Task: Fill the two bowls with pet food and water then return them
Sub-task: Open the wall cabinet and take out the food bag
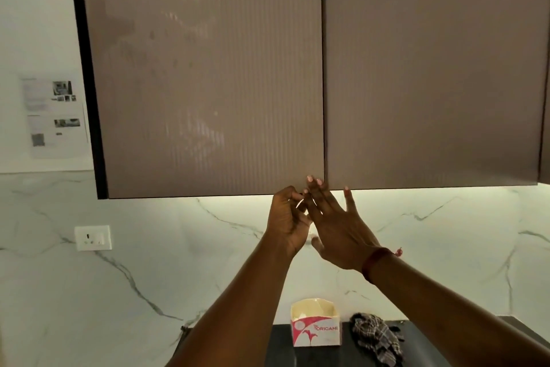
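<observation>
- Bench (315,356) at the bottom carried an open-topped card box (315,328), its contents not clear from this angle, with a checked cloth (376,340) just beside it.
- Bowls, food and water were nowhere in view; the food was presumably kept behind the doors above.
- Left hand (287,218) had its fingers curled just under the left door (208,84); whether it hooked the edge or held nothing could not be told.
- Right hand (336,224) was released and spread, fingertips (310,178) touching the seam with the right door (431,69).
- Both doors were closed and had no handles. The sound move was probably to hook fingers under the lower edge near the seam and pull steadily, head kept back from the swing.
- Socket (93,237) and papers (53,116) sat on the wall to the left.
</observation>
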